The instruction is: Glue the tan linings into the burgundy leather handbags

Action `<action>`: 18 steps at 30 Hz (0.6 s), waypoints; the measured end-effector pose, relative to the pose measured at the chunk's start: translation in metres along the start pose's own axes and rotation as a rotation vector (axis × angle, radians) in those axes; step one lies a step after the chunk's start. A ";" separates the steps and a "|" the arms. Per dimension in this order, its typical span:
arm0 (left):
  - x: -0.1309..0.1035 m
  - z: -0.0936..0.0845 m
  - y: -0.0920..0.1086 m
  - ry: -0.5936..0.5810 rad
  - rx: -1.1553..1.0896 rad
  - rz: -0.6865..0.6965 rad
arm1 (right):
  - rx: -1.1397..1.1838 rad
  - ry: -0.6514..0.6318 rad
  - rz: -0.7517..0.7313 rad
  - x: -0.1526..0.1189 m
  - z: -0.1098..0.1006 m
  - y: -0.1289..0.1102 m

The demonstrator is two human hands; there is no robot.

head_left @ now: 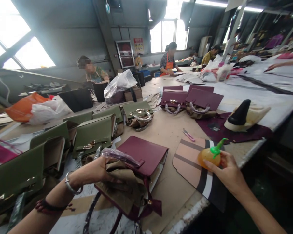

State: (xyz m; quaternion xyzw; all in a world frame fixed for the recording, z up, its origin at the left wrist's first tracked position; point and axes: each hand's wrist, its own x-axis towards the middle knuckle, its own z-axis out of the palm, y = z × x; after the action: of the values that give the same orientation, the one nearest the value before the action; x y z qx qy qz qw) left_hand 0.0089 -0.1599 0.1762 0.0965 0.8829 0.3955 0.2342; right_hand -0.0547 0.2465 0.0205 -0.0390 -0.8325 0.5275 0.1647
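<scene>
My left hand [101, 172] grips a maroon handbag [146, 154] by its bunched brown lining [127, 185], under a plastic-wrapped handle [122, 156]. The bag lies tilted on the table, its straps and a maroon tab hanging toward me. In my right hand [224, 169] is a squeeze bottle [208, 157] of amber liquid with a green nozzle that points up and right. Fingers and thumb wrap round its body. Below it lies a striped panel [189, 162] in tan, black and white. A pink-handled small cutter [188, 135] rests just behind the panel.
Several green handbags [94, 133] stand at the left. Maroon bags [173, 99] sit farther back. A white container with a black cone [241, 113] stands on dark purple material [256, 131] near the table's right edge [278, 125]. Co-workers [170, 60] are at the far tables.
</scene>
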 end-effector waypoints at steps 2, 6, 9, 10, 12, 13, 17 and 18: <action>0.000 0.000 -0.002 0.009 0.026 -0.023 | -0.050 -0.036 0.000 -0.003 0.002 0.012; 0.000 0.000 -0.007 -0.011 0.041 -0.016 | -0.273 -0.036 -0.017 -0.015 -0.016 0.009; -0.001 0.000 -0.009 -0.039 0.054 0.013 | -0.405 -0.021 -0.014 -0.043 -0.024 -0.020; -0.001 0.000 -0.009 -0.029 0.064 0.022 | -0.393 -0.072 -0.022 -0.054 -0.020 -0.032; -0.001 0.001 -0.008 0.012 0.085 0.038 | -0.291 -0.338 -0.048 -0.075 -0.002 -0.058; -0.001 0.001 -0.007 0.028 0.084 0.041 | -0.243 -0.489 -0.046 -0.083 0.011 -0.068; -0.002 0.004 -0.003 -0.016 -0.015 0.046 | -0.141 -0.690 -0.009 -0.095 0.065 -0.089; -0.002 0.005 -0.002 -0.027 -0.033 0.041 | -0.103 -0.724 0.029 -0.095 0.074 -0.090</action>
State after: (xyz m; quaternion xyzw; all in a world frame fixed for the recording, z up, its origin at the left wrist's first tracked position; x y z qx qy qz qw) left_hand 0.0133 -0.1594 0.1727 0.1160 0.8708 0.4135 0.2393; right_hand 0.0218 0.1202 0.0494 0.1302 -0.8617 0.4668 -0.1501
